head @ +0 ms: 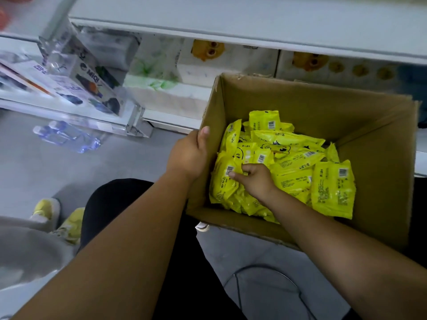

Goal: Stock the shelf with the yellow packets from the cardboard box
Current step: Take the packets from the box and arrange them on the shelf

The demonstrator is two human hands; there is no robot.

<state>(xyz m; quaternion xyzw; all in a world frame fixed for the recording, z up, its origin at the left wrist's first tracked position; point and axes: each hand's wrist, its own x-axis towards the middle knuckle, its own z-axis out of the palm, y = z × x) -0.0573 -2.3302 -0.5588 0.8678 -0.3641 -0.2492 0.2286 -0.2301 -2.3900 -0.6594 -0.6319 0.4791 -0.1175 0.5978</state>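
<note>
Two grips are at the cardboard box (312, 107). Your right grip (255, 179) is down inside it, back of the hand up. Its fingers are curled and it pinches the edge of one yellow packet (223, 183) beside that packet's barcode, close to the box's left wall. Your right forearm slants in over the box's near wall.

Your left grip (188, 155) clasps the top of the box's left wall from outside. The thumb is hooked over the rim, the other fingers are hidden behind the hand, and the forearm stretches straight back from it.

The other yellow packets (298, 158) lie in a loose heap on the box's bottom. One lies flat toward the right wall, barcode up.

Behind the box's far wall runs the white shelf (231, 26), with pale duck-face packs (208, 50) under it. A dark cable (265, 269) loops on the grey floor (138, 158) just in front of the box.
</note>
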